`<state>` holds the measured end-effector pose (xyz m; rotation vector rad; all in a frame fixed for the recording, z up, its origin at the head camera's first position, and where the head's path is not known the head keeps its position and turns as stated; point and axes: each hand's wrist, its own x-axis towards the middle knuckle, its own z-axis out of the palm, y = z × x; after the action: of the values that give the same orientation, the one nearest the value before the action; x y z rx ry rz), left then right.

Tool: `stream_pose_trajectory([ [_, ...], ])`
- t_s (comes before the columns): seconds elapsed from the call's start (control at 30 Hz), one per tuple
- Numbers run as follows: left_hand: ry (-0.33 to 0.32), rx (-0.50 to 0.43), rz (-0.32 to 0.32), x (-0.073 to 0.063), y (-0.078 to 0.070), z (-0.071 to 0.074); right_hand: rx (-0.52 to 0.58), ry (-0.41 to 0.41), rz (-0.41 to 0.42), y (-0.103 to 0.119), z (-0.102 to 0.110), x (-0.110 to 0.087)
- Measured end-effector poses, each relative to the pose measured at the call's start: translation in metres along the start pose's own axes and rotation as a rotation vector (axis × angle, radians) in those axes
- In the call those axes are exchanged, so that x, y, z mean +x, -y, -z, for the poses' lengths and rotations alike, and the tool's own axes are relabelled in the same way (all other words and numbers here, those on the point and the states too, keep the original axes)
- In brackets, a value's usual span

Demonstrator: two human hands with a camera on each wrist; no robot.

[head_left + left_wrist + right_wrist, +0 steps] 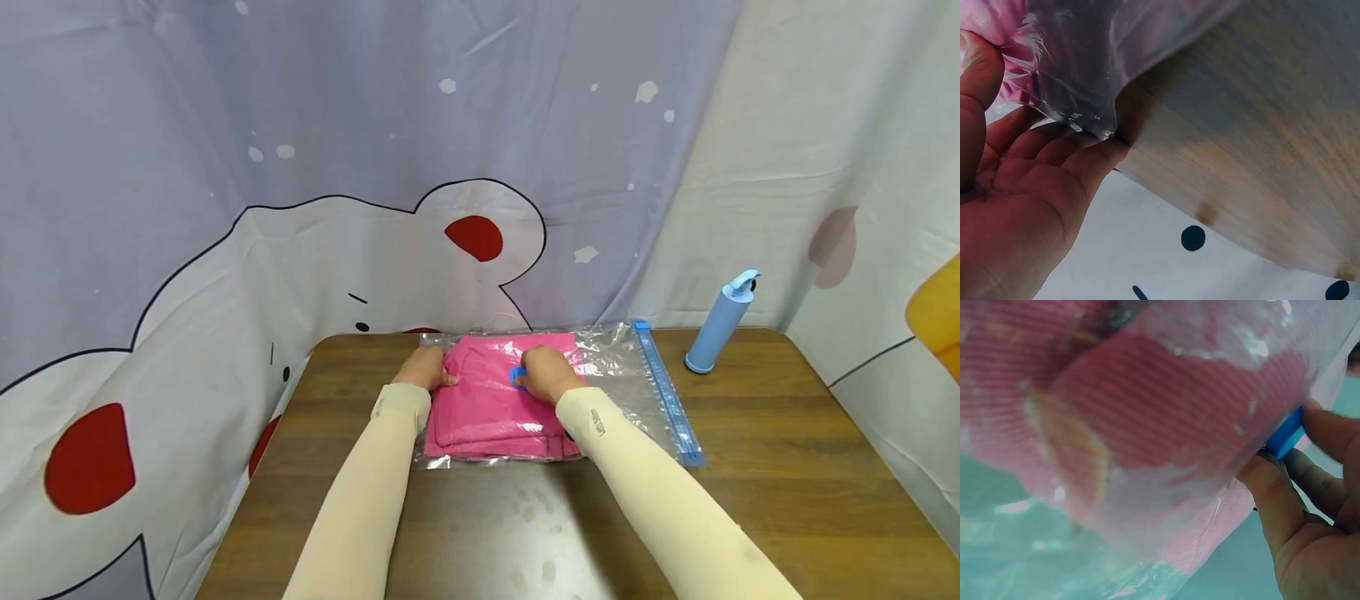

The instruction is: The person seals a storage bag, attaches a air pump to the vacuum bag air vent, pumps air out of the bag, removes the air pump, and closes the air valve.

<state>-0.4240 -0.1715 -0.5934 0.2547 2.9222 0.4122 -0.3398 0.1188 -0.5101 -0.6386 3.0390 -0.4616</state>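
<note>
A clear vacuum storage bag (622,375) lies flat on the table with folded pink cloth (487,417) inside; the cloth looks ribbed in the right wrist view. At the bag's left edge, my left hand (422,368) holds the plastic, thumb on the upper side and fingers under the rim. My right hand (549,372) pinches the round blue valve cap (1286,434) on the bag's upper face between thumb and fingers. Cream sleeves cover both forearms.
The bag's blue zip strip (667,392) runs along its right end. Beyond it a light blue hand pump (718,329) stands upright on the wooden table (787,467). A printed cloth curtain (360,100) hangs behind and at both sides.
</note>
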Motion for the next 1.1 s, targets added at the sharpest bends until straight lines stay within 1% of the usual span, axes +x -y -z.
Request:
stream_pose_trajectory([
  [0.1, 0.004, -0.003, 0.002, 0.001, 0.001, -0.001, -0.007, 0.0, -0.01, -0.016, -0.018, 0.013],
  [0.2, 0.01, -0.005, 0.007, 0.001, 0.0, 0.0, -0.011, -0.017, -0.028, -0.038, -0.048, 0.031],
  [0.23, 0.013, -0.008, 0.01, 0.001, -0.001, 0.0, -0.01, 0.0, -0.042, -0.042, -0.054, 0.036],
  [0.33, 0.014, -0.012, 0.011, -0.002, -0.003, 0.002, -0.031, -0.009, -0.051, -0.052, -0.07, 0.046],
  [0.43, 0.011, -0.017, 0.008, -0.004, -0.004, 0.003, -0.058, -0.002, -0.049, -0.052, -0.072, 0.049],
  [0.53, 0.001, -0.025, 0.01, -0.007, -0.006, 0.005, -0.061, -0.005, -0.038, -0.052, -0.072, 0.049],
  [0.57, -0.007, -0.019, 0.012, -0.006, -0.006, 0.003, -0.059, -0.006, -0.035, -0.052, -0.072, 0.05],
  [0.6, -0.014, -0.015, 0.006, -0.014, -0.012, 0.01, -0.057, -0.006, -0.033, -0.052, -0.072, 0.049],
  [0.67, -0.021, -0.019, 0.011, -0.016, -0.013, 0.01, -0.059, -0.004, -0.036, -0.051, -0.072, 0.049],
  [0.8, -0.01, -0.019, 0.016, -0.013, -0.012, 0.008, -0.066, 0.01, -0.037, -0.051, -0.072, 0.048],
  [0.83, -0.002, -0.022, 0.025, -0.003, -0.005, 0.001, -0.067, 0.016, -0.036, -0.051, -0.072, 0.048],
  [0.9, 0.004, -0.012, 0.018, 0.0, -0.002, -0.002, -0.061, 0.019, -0.038, -0.051, -0.071, 0.047],
  [1.1, 0.022, -0.011, -0.005, 0.003, 0.001, -0.001, -0.039, 0.011, -0.063, -0.053, -0.072, 0.047],
])
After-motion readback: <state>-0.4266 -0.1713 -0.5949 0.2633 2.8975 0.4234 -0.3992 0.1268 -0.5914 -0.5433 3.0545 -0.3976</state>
